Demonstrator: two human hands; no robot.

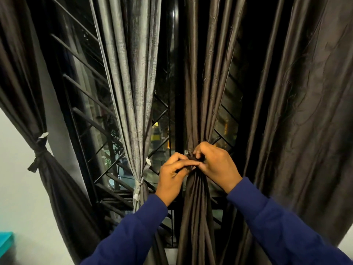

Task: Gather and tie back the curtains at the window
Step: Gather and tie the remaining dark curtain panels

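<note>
Both hands meet near the middle, toward 5 o'clock. Left hand point(172, 175) and right hand point(214, 165) each pinch a dark tie strip point(193, 159) wrapped round the bunched brown curtain point(198, 92). At 9 o'clock hangs a dark curtain point(19, 83), tied. Beside it, toward the middle, hangs a grey curtain point(131, 73), tied too.

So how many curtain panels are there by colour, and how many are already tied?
Dark brown curtain panels: 3 (far-left tied one, middle one gathered at both hands, loose right one)
Light grey curtain panels: 1 (tied)
Total: 4 panels; 2 already tied, 1 being tied by left hand and right hand.
</note>
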